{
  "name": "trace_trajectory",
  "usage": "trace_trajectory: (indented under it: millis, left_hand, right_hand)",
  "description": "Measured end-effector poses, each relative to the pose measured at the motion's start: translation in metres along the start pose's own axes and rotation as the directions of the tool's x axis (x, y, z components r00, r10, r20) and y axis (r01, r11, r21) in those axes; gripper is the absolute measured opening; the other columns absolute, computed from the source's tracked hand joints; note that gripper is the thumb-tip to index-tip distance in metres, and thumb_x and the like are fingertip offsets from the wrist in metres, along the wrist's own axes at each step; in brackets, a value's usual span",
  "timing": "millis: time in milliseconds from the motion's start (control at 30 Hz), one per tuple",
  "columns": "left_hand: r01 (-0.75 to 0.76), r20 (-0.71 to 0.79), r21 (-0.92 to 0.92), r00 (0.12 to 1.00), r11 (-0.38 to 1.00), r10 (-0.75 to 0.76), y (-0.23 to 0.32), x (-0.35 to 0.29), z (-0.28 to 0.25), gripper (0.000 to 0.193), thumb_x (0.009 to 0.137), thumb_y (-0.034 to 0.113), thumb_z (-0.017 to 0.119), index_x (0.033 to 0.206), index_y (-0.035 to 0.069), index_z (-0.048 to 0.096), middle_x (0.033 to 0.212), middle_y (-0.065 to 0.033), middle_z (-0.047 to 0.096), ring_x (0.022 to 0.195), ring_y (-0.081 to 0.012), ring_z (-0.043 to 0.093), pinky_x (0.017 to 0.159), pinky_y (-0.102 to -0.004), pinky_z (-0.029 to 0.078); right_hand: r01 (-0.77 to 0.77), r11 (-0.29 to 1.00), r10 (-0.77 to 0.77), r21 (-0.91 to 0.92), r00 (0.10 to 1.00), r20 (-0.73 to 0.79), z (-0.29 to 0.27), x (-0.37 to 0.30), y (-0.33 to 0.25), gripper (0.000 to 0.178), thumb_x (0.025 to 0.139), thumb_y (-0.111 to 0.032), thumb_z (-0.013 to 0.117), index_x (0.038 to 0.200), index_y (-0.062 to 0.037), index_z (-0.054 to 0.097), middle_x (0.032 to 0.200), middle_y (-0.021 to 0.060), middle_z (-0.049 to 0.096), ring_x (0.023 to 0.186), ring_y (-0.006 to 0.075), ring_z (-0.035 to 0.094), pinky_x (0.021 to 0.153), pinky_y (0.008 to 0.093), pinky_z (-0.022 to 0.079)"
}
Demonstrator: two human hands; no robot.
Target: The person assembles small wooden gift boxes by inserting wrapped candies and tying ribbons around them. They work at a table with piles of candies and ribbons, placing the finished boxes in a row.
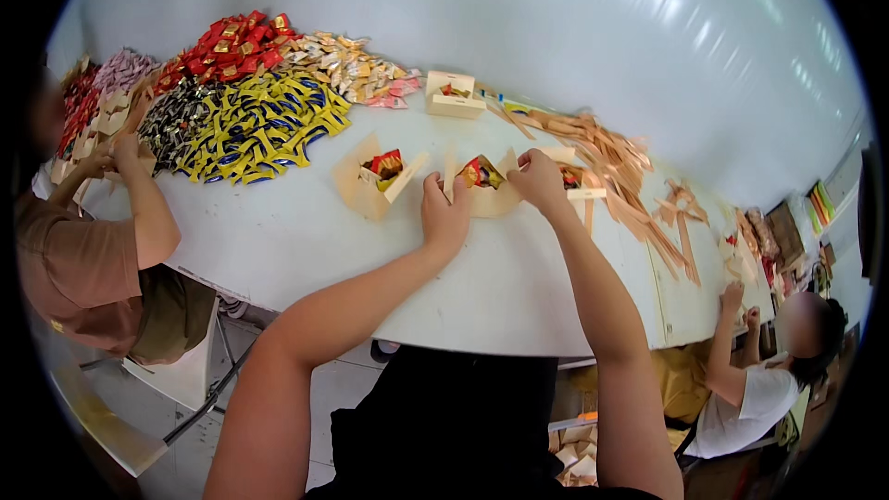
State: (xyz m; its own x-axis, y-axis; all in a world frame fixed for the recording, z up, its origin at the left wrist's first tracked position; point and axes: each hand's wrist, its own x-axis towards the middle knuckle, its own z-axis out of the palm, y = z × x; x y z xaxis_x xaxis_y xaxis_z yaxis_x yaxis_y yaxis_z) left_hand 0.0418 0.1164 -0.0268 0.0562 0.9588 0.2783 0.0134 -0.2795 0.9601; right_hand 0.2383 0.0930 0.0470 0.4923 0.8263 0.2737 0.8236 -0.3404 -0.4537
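Observation:
In front of me on the white table stands an open cream cardboard box [493,204] with red- and yellow-wrapped sweets inside. My left hand [447,216] grips its left side between thumb and fingers. My right hand [542,181] pinches the flap on the box's right side. To the left, a similar box [363,193] lies with its flaps spread and sweets showing. Partly behind my right hand sits another filled box [587,193]. A further cream box [454,107] stands farther back with its lid raised.
Yellow-and-blue wrapped sweets [264,125] lie heaped at the left, below red ones [231,44] and pale ones [338,60]. Peach ribbons [602,153] spread across the right side. A co-worker [79,268] sits at the left, another [745,412] at the right.

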Motion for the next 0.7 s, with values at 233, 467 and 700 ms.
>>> trace_trajectory:
  millis: [233, 467, 700]
  left_hand:
    - [0.098, 0.249, -0.095, 0.966, 0.991, -0.072, 0.007, -0.001, -0.005, 0.029, 0.100, 0.018, 0.066, 0.115, -0.004, 0.077, 0.093, -0.0095, 0.077, 0.082, -0.0154, 0.069, 0.076, -0.0343, 0.055]
    - [-0.074, 0.561, -0.086, 0.820, 0.994, 0.110, 0.020, -0.030, -0.004, 0.022, 0.100, 0.015, 0.067, 0.109, -0.002, 0.080, 0.096, -0.0133, 0.081, 0.083, -0.0192, 0.075, 0.075, -0.0340, 0.058]
    - [-0.130, 0.719, -0.081, 0.679, 0.988, 0.148, 0.038, -0.039, -0.010, 0.022, 0.104, 0.009, 0.066, 0.117, -0.003, 0.080, 0.088, -0.0045, 0.079, 0.077, -0.0058, 0.067, 0.070, -0.0252, 0.055]
  right_hand:
    - [-0.008, 0.972, -0.001, 0.234, 0.999, 0.038, -0.050, -0.171, -0.004, 0.023, 0.103, -0.023, 0.070, 0.114, -0.0034, 0.075, 0.089, 0.0146, 0.076, 0.078, 0.0322, 0.073, 0.073, 0.0428, 0.057]
    - [0.445, 0.890, -0.455, -0.103, 0.884, -0.113, -0.078, -0.249, -0.008, 0.019, 0.093, -0.018, 0.080, 0.112, -0.0132, 0.081, 0.089, 0.0075, 0.069, 0.092, 0.0270, 0.068, 0.083, 0.0427, 0.053]
    - [0.560, 0.823, -0.567, -0.093, 0.804, -0.177, -0.066, -0.202, 0.029, 0.011, 0.093, -0.017, 0.079, 0.104, -0.0162, 0.079, 0.097, 0.0012, 0.067, 0.110, 0.0285, 0.060, 0.111, 0.0544, 0.038]
